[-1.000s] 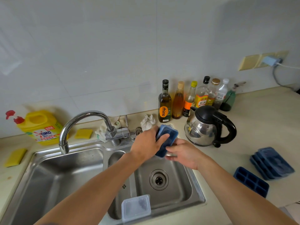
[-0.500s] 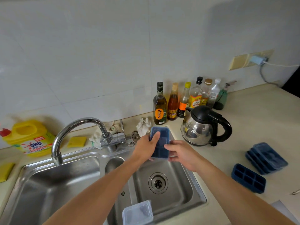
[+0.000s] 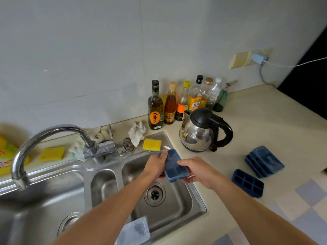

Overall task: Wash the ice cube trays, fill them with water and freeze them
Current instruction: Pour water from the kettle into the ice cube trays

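Head view has the left hand (image 3: 154, 167) and right hand (image 3: 200, 171) both gripping one blue ice cube tray (image 3: 174, 167), fingers (image 3: 163, 155) curled round its long sides, above the right basin of the sink (image 3: 200, 206). A yellow sponge (image 3: 152, 144) lies just beyond the fingers, and the tap (image 3: 53, 137) is well off to their left. Spare trays (image 3: 264, 161) rest on the table (image 3: 265, 131), right of the fingers. The tray looks light, likely bendy and slippery once wet, so gripping both rims rather than the middle seems wisest.
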